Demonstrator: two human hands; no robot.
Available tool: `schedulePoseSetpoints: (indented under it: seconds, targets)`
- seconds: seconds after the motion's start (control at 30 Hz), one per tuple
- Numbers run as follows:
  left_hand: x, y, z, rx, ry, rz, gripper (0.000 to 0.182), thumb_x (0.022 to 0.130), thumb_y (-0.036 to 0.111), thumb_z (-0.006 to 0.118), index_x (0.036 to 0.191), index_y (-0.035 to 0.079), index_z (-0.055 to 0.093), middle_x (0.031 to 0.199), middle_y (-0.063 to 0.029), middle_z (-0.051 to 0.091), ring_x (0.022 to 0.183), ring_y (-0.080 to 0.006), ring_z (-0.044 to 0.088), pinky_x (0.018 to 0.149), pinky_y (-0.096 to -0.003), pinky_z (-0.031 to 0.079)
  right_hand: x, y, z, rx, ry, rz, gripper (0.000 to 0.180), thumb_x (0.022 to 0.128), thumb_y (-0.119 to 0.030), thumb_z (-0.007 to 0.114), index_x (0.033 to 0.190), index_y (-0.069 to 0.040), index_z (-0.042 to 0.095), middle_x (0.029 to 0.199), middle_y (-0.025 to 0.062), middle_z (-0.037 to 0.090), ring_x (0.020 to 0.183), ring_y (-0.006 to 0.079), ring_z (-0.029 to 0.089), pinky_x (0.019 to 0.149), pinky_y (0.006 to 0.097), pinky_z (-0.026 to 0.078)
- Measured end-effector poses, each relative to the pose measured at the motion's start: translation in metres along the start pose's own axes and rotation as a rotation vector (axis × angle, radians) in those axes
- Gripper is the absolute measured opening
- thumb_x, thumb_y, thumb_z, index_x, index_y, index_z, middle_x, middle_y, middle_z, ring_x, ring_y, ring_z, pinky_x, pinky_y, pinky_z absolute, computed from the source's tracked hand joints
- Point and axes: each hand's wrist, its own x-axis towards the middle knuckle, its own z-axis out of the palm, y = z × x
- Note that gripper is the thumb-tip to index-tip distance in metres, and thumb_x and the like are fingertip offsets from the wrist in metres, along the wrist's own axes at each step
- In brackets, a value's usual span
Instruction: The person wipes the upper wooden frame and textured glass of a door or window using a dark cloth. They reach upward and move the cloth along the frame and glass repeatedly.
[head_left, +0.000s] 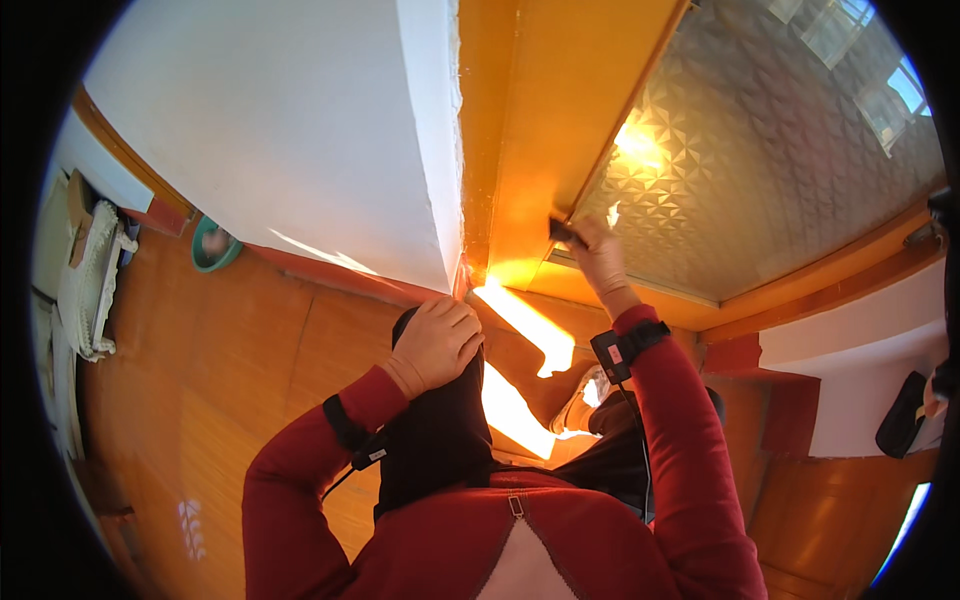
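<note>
My left hand (437, 343) rests on my bent knee in black trousers (431, 442), holding nothing, its fingers curved over the kneecap. My right hand (600, 255) is stretched forward and slightly blurred. It grips a small dark block-like object (561, 229), whose exact kind I cannot tell. That object is at the lower edge of an orange-brown wooden frame (551, 150), where the wood meets a patterned glass panel (735, 150). Bright light reflects off the glass just above the hand.
A white wall (300, 135) with a red base strip ends beside the wooden frame. Brown floor tiles (247, 352) carry bright sunlit patches. A green basin (215, 244) stands at the wall's foot, with white ornate furniture (94, 285) at far left. My shoe (589, 397) is below the frame.
</note>
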Motion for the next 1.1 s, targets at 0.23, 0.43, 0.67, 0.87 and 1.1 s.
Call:
schedulePoseSetpoints:
  seconds: [0.23, 0.43, 0.67, 0.87, 1.1]
  targets:
    - [-0.012, -0.010, -0.021, -0.020, 0.097, -0.058, 0.008, 0.086, 0.009, 0.070, 0.088, 0.005, 0.064, 0.096, -0.0089, 0.067, 0.095, -0.0312, 0.064, 0.090, -0.0434, 0.050, -0.056, 0.022, 0.015, 0.088, 0.425, 0.246, 0.016, 0.088, 0.000, 0.074, 0.101, -0.003, 0.066, 0.090, 0.0112, 0.059, 0.073, 0.0272, 0.059, 0.067, 0.0369, 0.048]
    - [-0.016, -0.016, -0.034, 0.004, 0.022, -0.141, 0.009, 0.083, 0.004, 0.071, 0.090, 0.004, 0.064, 0.100, -0.0106, 0.069, 0.102, -0.0327, 0.067, 0.096, -0.0464, 0.051, -0.043, 0.040, 0.095, 0.299, 0.536, 0.252, 0.016, 0.088, 0.001, 0.071, 0.100, -0.002, 0.063, 0.090, 0.0129, 0.056, 0.077, 0.0322, 0.057, 0.070, 0.0394, 0.049]
    - [-0.023, -0.028, -0.042, -0.035, -0.031, -0.149, 0.012, 0.081, -0.001, 0.069, 0.092, 0.004, 0.065, 0.103, -0.0126, 0.070, 0.104, -0.0365, 0.068, 0.097, -0.0504, 0.051, -0.159, 0.102, 0.134, 0.143, 0.031, 0.746, 0.025, 0.088, -0.009, 0.075, 0.108, -0.001, 0.062, 0.099, 0.0121, 0.069, 0.090, 0.0283, 0.068, 0.076, 0.0433, 0.054]
    - [-0.030, -0.032, -0.049, -0.056, -0.074, -0.166, 0.016, 0.080, -0.001, 0.067, 0.095, 0.005, 0.065, 0.106, -0.0136, 0.072, 0.104, -0.0369, 0.069, 0.096, -0.0519, 0.052, -0.168, 0.148, 0.211, 0.766, 0.494, 1.564, 0.040, 0.082, -0.006, 0.074, 0.117, -0.001, 0.057, 0.103, 0.0100, 0.065, 0.092, 0.0232, 0.063, 0.080, 0.0394, 0.053]
    - [-0.029, -0.036, -0.050, -0.076, -0.072, -0.172, 0.014, 0.079, 0.003, 0.068, 0.092, 0.007, 0.067, 0.108, -0.0114, 0.073, 0.106, -0.0342, 0.069, 0.097, -0.0519, 0.052, -0.172, 0.183, 0.279, 0.905, 0.348, 1.781, 0.045, 0.091, -0.017, 0.069, 0.131, -0.016, 0.049, 0.123, 0.0105, 0.061, 0.111, 0.0267, 0.061, 0.088, 0.0441, 0.053]
